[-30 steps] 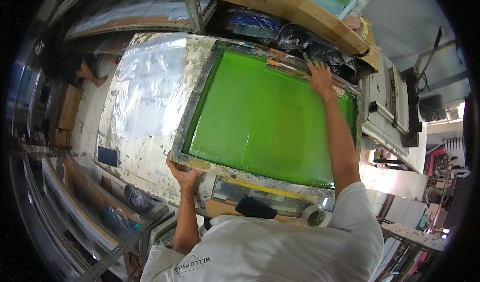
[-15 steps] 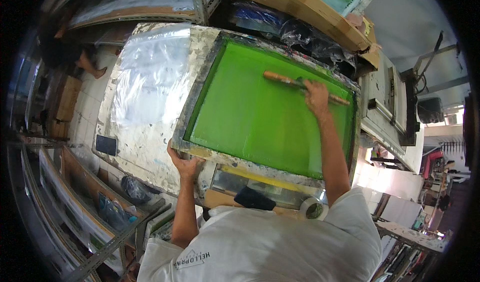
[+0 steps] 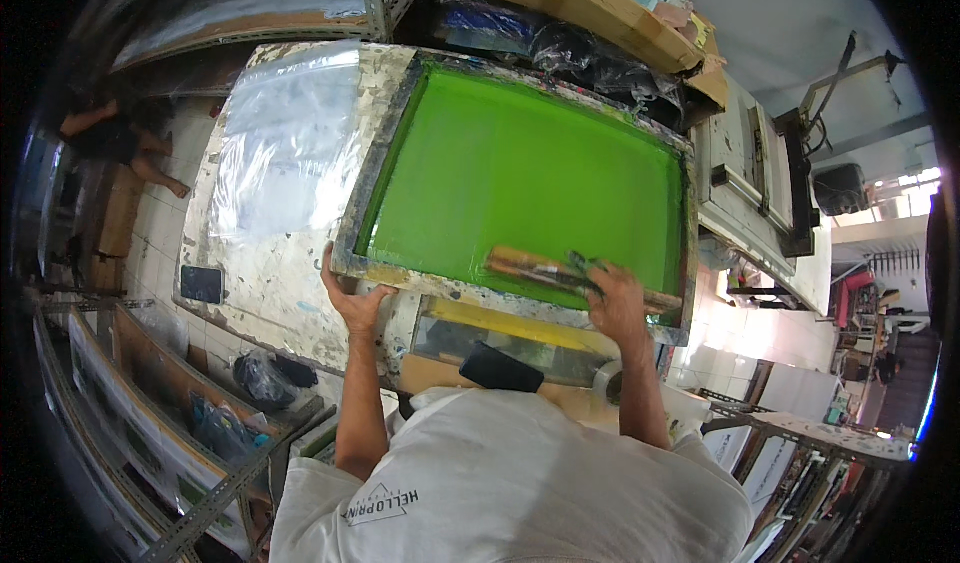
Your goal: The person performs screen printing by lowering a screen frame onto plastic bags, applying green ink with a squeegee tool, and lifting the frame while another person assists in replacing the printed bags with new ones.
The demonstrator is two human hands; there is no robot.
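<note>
On paint-spattered worktable (image 3: 268,275), beside clear plastic sheet (image 3: 282,158) | with left hand (image 3: 355,305), supports near-left corner of frame (image 3: 470,297), thumb spread, cannot tell if clamped | with right hand (image 3: 617,305), grips wooden squeegee (image 3: 528,265) at near edge of green screen (image 3: 475,168) | brace corner squarely, press evenly along full length, avoid knocking rim

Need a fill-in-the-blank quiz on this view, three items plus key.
1. The left hand is at a ____ of the frame.
2. The right hand grips the squeegee by the frame's long side ____ (nearest/farthest from) the person.
3. The clear plastic sheet lies to the ____ (left/right) of the frame.

Missing words: corner; nearest; left.
</note>
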